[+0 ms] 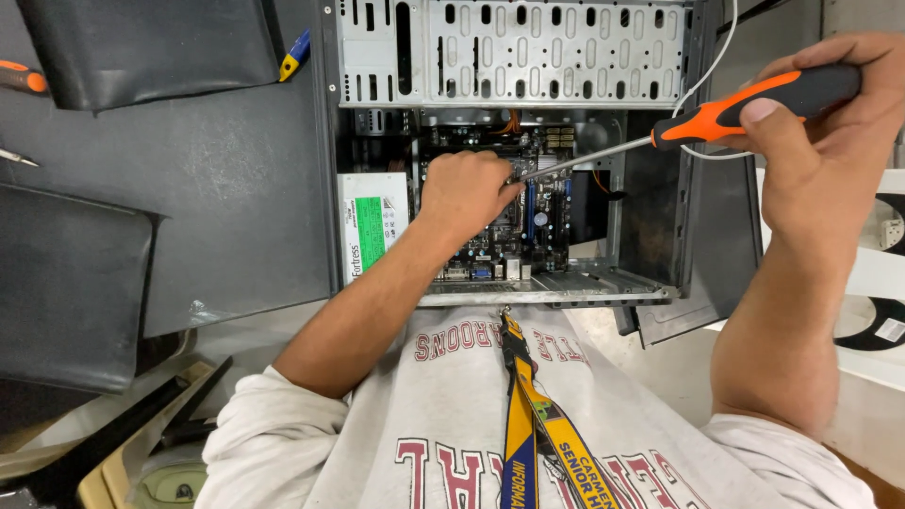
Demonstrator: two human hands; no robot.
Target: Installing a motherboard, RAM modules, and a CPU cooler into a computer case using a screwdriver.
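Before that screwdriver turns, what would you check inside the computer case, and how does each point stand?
1. Right hand grips the screwdriver handle firmly: ok.
2. Screwdriver tip reaches the board beside the left hand: ok.
3. Tip seated in a screw head: cannot tell, the fingers hide it.
4. Left-hand fingers out of the tip's way: not ok, they sit right at it.
5. White cable free of the shaft: cannot tell, it loops close behind the handle.
6. Case lying open and flat: ok.
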